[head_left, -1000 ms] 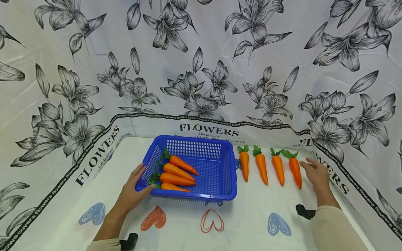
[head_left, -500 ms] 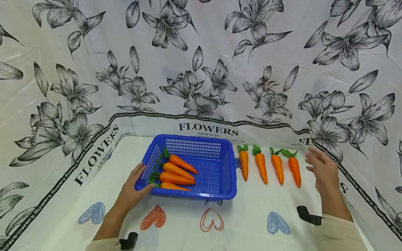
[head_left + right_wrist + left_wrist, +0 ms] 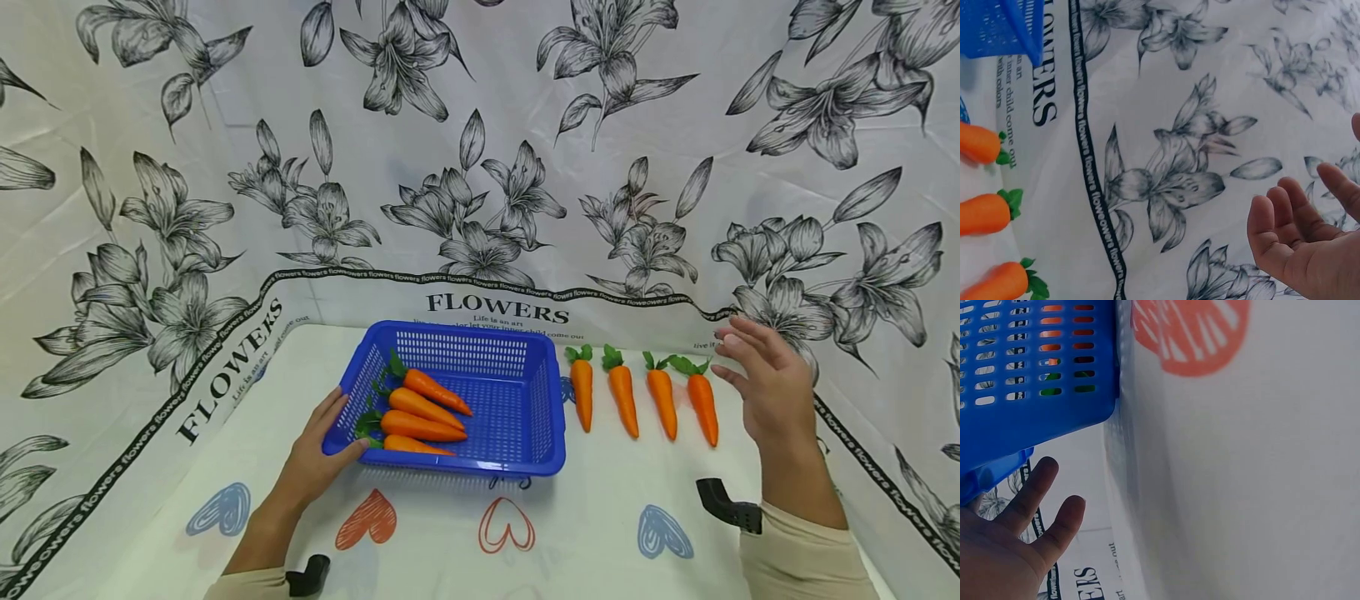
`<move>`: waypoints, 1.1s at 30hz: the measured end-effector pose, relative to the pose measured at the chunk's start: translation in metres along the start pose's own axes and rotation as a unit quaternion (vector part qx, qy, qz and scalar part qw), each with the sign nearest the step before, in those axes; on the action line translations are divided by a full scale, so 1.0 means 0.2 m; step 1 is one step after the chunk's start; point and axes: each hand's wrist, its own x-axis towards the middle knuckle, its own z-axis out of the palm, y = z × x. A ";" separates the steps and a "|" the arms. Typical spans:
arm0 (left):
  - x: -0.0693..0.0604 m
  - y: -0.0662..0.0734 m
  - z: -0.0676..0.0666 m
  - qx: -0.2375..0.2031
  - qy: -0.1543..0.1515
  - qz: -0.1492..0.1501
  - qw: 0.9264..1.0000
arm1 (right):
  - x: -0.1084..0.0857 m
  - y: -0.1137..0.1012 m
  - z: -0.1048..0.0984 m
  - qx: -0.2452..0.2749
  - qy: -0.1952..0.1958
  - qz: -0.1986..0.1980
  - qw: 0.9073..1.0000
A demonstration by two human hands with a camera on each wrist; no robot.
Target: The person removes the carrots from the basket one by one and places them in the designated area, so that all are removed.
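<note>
With our left hand (image 3: 318,458) we grip the basket (image 3: 510,467) at its eight o'clock; four carrots (image 3: 423,407) lie inside, four outer carrots (image 3: 622,402) at three o'clock, our relaxed right hand (image 3: 778,392) just beyond

The head camera looks forward and down from above the near side of the white, heart-printed tabletop (image 3: 585,533) toward the white cloth backdrop (image 3: 480,92) with black flower drawings, taking in both wrist cameras' surroundings. The left-wrist view, rolled sideways, sits low and close beside the blue perforated plastic basket (image 3: 495,468). The right-wrist view, also sideways, mainly faces the backdrop, sharing orange carrots with green leaves (image 3: 985,214) and the basket's corner with the head view.
</note>
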 end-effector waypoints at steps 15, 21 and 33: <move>0.00 0.00 0.00 -0.002 0.002 0.001 1.000 | 0.00 -0.11 0.29 0.047 -0.083 -0.063 0.993; 0.00 0.00 0.00 -0.006 0.001 0.000 1.000 | 0.00 -0.11 0.38 0.049 -0.098 -0.060 0.992; 0.00 -0.01 0.01 -0.003 0.003 0.001 1.000 | 0.01 -0.12 0.57 0.035 -0.126 -0.060 0.990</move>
